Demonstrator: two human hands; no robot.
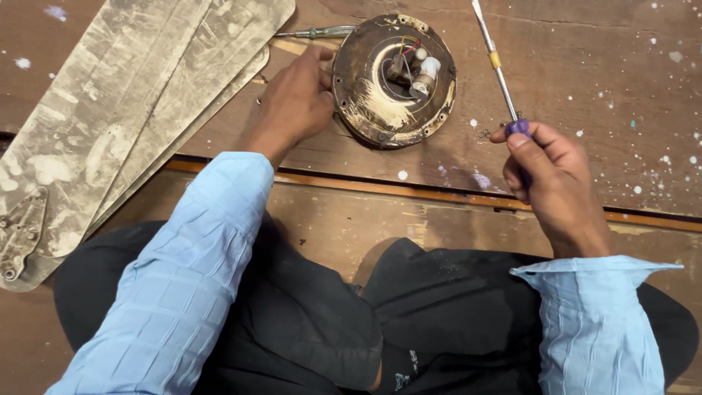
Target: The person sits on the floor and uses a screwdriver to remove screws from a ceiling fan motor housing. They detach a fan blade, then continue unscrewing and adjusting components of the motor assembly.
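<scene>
A round, dusty brown fan motor housing (pixel 365 110) lies on the wooden floor, with wires and a white capacitor (pixel 424 73) showing in its centre. My left hand (pixel 296 99) rests against the housing's left rim, fingers curled on its edge. My right hand (pixel 552 179) grips the purple handle of a long screwdriver (pixel 499 69), whose metal shaft points up and away, to the right of the housing and clear of it.
Dusty fan blades (pixel 124 110) are stacked at the left, with a metal bracket (pixel 18 234) at their near end. A second screwdriver (pixel 314 32) lies behind the housing. My crossed legs in dark trousers (pixel 314 329) fill the foreground on paint-speckled wooden planks (pixel 621 88).
</scene>
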